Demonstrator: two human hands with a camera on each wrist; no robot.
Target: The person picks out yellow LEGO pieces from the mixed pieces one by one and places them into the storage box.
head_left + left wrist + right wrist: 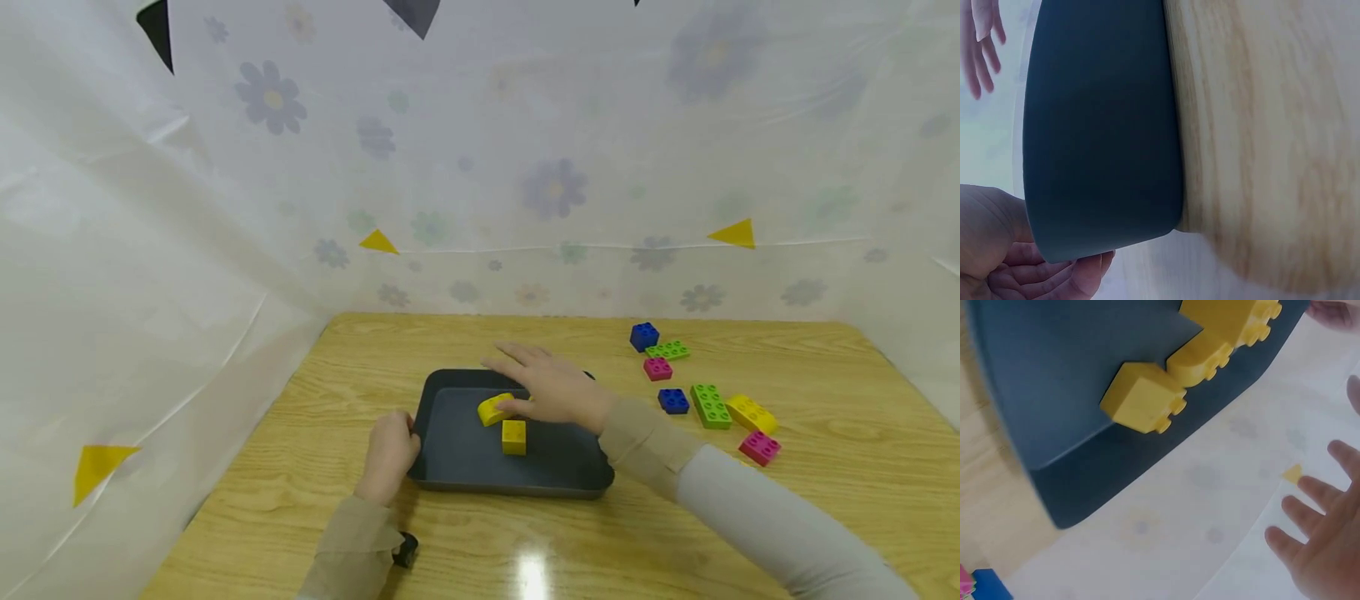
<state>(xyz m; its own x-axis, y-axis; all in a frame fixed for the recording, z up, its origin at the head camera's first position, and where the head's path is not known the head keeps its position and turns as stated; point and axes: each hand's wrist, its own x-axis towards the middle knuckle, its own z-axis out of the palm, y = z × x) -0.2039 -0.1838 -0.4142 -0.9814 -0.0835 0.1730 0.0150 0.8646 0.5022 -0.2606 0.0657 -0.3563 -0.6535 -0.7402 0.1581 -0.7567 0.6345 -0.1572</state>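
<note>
A dark rectangular tray [457,467] rests on the wooden table. My left hand [390,454] grips its left edge; in the left wrist view, the curled fingers [1085,275] wrap the tray's corner. Over the tray, my right hand [558,387] has its fingers spread and holds nothing. Beneath the right hand lie a rounded yellow building block [491,411] and a square yellow block [513,437]. The right wrist view shows another yellow block [1142,399] in the tray, which the right hand hides in the head view.
To the tray's right are loose building blocks: several at the back, among them a blue block [644,336], and more nearer, including a long green block [710,406], a yellow block [752,414] and a pink block [760,447]. A flower-patterned curtain [465,183] closes off the far side.
</note>
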